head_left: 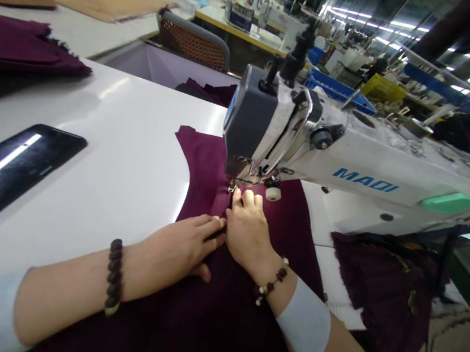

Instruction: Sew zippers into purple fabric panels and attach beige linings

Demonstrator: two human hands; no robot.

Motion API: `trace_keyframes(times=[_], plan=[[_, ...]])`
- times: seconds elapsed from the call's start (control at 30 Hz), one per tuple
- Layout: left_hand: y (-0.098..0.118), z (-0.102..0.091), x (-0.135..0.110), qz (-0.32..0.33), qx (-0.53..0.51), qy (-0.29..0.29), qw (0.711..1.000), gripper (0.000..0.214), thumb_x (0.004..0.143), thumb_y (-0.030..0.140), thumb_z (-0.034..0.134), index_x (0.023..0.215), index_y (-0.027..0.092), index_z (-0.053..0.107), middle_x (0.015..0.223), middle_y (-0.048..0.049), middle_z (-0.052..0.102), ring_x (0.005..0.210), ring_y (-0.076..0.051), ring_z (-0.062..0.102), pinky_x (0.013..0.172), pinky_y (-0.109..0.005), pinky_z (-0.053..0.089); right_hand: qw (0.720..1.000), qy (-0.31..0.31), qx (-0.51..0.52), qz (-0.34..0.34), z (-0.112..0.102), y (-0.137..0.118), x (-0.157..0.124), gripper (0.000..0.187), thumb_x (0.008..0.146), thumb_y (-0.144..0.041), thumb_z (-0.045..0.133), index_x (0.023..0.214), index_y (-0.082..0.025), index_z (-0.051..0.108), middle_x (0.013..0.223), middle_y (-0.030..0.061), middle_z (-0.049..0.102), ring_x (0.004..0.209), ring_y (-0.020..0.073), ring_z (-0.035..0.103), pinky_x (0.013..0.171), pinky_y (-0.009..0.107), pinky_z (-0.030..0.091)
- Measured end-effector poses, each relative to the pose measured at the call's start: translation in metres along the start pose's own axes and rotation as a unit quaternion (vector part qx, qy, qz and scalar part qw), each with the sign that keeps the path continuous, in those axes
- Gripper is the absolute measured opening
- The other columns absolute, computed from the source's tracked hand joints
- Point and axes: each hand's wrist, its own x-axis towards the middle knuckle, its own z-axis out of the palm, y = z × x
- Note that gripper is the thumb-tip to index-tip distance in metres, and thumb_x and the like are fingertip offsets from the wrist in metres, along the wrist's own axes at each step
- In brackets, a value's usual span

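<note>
A piece of dark purple fabric (208, 162) lies across the white sewing table and passes under the presser foot (232, 187) of a white sewing machine (355, 160). Just in front of the foot, my right hand (249, 231) has its fingers bent and closed on the fabric; the fingertips are partly hidden. My left hand (187, 246) rests on the cloth to the left, fingers stretched out, its tips beside the right hand. The lower part of the fabric drapes toward me under both forearms.
On the left lie a black phone (10, 174) and a stack of purple fabric pieces (21, 50). More purple pieces with zippers (381, 296) sit to the right, below the machine arm. Behind the table stands a chair (194, 40), with other workstations beyond.
</note>
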Motion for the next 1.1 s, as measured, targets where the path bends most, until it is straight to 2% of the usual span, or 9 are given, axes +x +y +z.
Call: trace_keyframes(times=[0.13, 0.23, 0.33, 0.47, 0.57, 0.77, 1.1], plan=[[-0.006, 0.003, 0.0, 0.0, -0.002, 0.003, 1.0, 0.058, 0.073, 0.046, 0.067, 0.112, 0.004, 0.059, 0.118, -0.0202, 0.057, 0.11, -0.027, 0.053, 0.097, -0.034, 0.042, 0.999, 0.004, 0.012, -0.035, -0.001, 0.01, 0.009, 0.036, 0.091, -0.018, 0.034, 0.119, 0.0, 0.05, 0.11, 0.0198, 0.052, 0.101, 0.0269, 0.045, 0.089, 0.043, 0.039], [-0.007, 0.005, -0.001, -0.001, 0.008, 0.0, 1.0, 0.056, 0.076, 0.044, 0.065, 0.115, 0.005, 0.058, 0.124, -0.0204, 0.053, 0.115, -0.027, 0.05, 0.099, -0.035, 0.041, 0.996, 0.0, 0.082, -0.041, -0.01, 0.023, 0.006, 0.038, 0.09, -0.017, 0.037, 0.124, -0.003, 0.046, 0.111, 0.0171, 0.053, 0.104, 0.0245, 0.047, 0.092, 0.04, 0.041], [-0.005, 0.007, -0.005, -0.005, 0.017, -0.002, 1.0, 0.054, 0.079, 0.04, 0.063, 0.119, 0.005, 0.054, 0.129, -0.0212, 0.049, 0.119, -0.027, 0.047, 0.1, -0.036, 0.041, 0.989, -0.014, 0.148, -0.028, -0.021, 0.03, -0.015, 0.045, 0.09, -0.021, 0.041, 0.132, -0.007, 0.038, 0.121, 0.0145, 0.05, 0.112, 0.0214, 0.045, 0.098, 0.038, 0.04], [0.004, 0.014, -0.013, -0.015, 0.024, 0.022, 0.999, 0.055, 0.08, 0.037, 0.063, 0.122, 0.003, 0.05, 0.131, -0.0234, 0.046, 0.123, -0.03, 0.043, 0.102, -0.041, 0.039, 0.995, -0.041, 0.086, -0.041, -0.022, 0.021, -0.055, 0.049, 0.089, -0.027, 0.045, 0.135, -0.013, 0.036, 0.14, 0.0118, 0.035, 0.13, 0.0257, 0.029, 0.106, 0.055, 0.025], [0.015, 0.017, -0.022, -0.026, 0.007, 0.045, 0.999, 0.052, 0.084, 0.037, 0.058, 0.124, 0.005, 0.049, 0.132, -0.0221, 0.045, 0.124, -0.03, 0.041, 0.102, -0.043, 0.038, 0.993, -0.064, 0.071, -0.072, -0.015, 0.016, -0.069, 0.049, 0.089, -0.024, 0.043, 0.136, -0.016, 0.034, 0.145, 0.009, 0.027, 0.134, 0.0248, 0.021, 0.106, 0.058, 0.022], [0.031, 0.017, -0.031, -0.022, -0.02, 0.046, 0.998, 0.05, 0.084, 0.033, 0.058, 0.126, 0.007, 0.048, 0.133, -0.0207, 0.045, 0.124, -0.031, 0.041, 0.1, -0.044, 0.041, 0.99, -0.08, 0.077, -0.085, -0.014, 0.022, -0.066, 0.049, 0.09, -0.026, 0.042, 0.137, -0.017, 0.033, 0.146, 0.0058, 0.025, 0.135, 0.0213, 0.02, 0.107, 0.057, 0.02], [0.027, 0.024, -0.027, -0.028, -0.037, 0.056, 0.997, 0.047, 0.084, 0.033, 0.059, 0.123, 0.009, 0.051, 0.132, -0.0196, 0.047, 0.124, -0.031, 0.041, 0.1, -0.047, 0.041, 0.988, -0.07, 0.09, -0.1, -0.015, 0.029, -0.06, 0.045, 0.089, -0.025, 0.045, 0.133, -0.017, 0.039, 0.143, 0.0103, 0.03, 0.134, 0.0223, 0.024, 0.106, 0.057, 0.022]])
